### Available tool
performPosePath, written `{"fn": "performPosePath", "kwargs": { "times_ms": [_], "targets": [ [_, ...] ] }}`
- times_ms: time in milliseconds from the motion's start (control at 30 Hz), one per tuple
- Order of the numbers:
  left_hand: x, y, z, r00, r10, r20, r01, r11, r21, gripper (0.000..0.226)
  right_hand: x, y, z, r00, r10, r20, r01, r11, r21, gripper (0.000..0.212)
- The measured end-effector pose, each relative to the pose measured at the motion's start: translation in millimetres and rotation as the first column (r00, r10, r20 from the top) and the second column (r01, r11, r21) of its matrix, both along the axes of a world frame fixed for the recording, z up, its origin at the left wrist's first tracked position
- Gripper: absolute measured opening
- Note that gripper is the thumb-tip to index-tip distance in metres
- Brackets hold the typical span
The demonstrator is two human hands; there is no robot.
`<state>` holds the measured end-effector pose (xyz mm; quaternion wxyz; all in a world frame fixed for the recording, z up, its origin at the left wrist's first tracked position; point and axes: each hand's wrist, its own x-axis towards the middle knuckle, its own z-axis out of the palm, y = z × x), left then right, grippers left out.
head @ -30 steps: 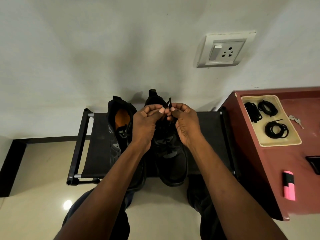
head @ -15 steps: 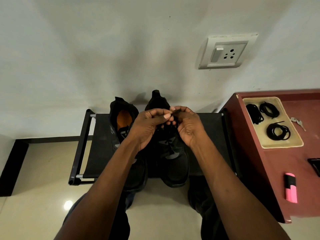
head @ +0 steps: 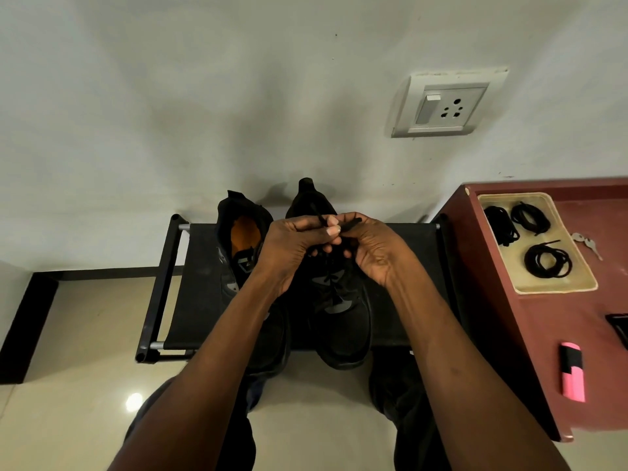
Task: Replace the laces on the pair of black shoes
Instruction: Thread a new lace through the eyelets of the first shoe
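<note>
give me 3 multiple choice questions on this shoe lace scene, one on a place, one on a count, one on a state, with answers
1. Where is the tray with the spare laces?
A. on the red-brown table
B. on the floor
C. on the shoe rack

2. How many lace bundles lie in the tray?
A. one
B. three
C. five

3. What are the two hands doing?
A. resting flat on the knees
B. lifting the tray
C. pinching a black lace above the right shoe

Answers:
1. A: the tray sits on the red-brown table, right of the shoe rack.
2. B: three separate black lace bundles show in it.
3. C: the left hand and the right hand meet with fingers curled on the black lace over the right shoe.
</note>
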<state>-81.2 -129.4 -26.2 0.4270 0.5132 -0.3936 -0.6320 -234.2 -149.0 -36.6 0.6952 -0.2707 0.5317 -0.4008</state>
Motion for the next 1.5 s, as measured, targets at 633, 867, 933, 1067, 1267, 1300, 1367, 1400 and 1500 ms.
{"fn": "performPosePath", "kwargs": {
  "times_ms": [633, 867, 933, 1067, 1267, 1300, 1367, 1400, 1500],
  "targets": [
    [-10.8, 3.9, -10.0, 0.921, 0.304, 0.242, -0.237, 0.933, -0.271, 0.013, 0.7, 6.2, 11.4, 0.985, 0.066, -0.162, -0.089, 0.987, -0.137, 0.015],
    [-14.6, 3.7, -15.1, 0.765, 0.375, 0.524, -0.189, 0.908, -0.375, 0.016, 0.9, 11.3, 11.4, 0.935, 0.173, -0.309, -0.232, 0.958, -0.168, 0.012],
    [-14.8, 3.5, -15.1, 0.697, 0.38, 0.608, -0.151, 0.907, -0.394, 0.018, -1.0, 11.8, 11.9, 0.915, 0.19, -0.357, -0.275, 0.939, -0.206, 0.01],
    [-10.3, -1.7, -16.2, 0.705, 0.261, 0.659, -0.018, 0.936, -0.352, 0.023, -3.0, 12.7, 10.4, 0.88, 0.122, -0.458, -0.282, 0.911, -0.3, 0.007],
    [5.9, -7.4, -8.8, 0.746, -0.005, 0.665, 0.22, 0.946, -0.24, 0.031, 4.1, 12.4, 7.3, 0.869, -0.014, -0.494, -0.169, 0.931, -0.324, 0.005],
    [7.6, -7.7, -7.7, 0.742, -0.034, 0.67, 0.237, 0.947, -0.215, 0.032, 5.0, 12.6, 6.1, 0.869, -0.031, -0.494, -0.15, 0.934, -0.324, 0.004],
    [8.5, -8.2, -5.4, 0.745, -0.081, 0.663, 0.256, 0.952, -0.171, 0.035, 6.6, 12.7, 3.0, 0.865, -0.064, -0.498, -0.119, 0.937, -0.327, 0.005],
    [7.8, -7.8, -4.2, 0.754, -0.099, 0.65, 0.257, 0.954, -0.153, 0.037, 7.4, 12.6, 1.3, 0.861, -0.08, -0.502, -0.105, 0.938, -0.331, 0.005],
    [5.3, -4.9, -0.2, 0.841, -0.109, 0.529, 0.179, 0.98, -0.083, 0.041, 11.1, 12.1, -0.3, 0.875, -0.102, -0.474, -0.076, 0.936, -0.343, 0.004]
  ]
}}
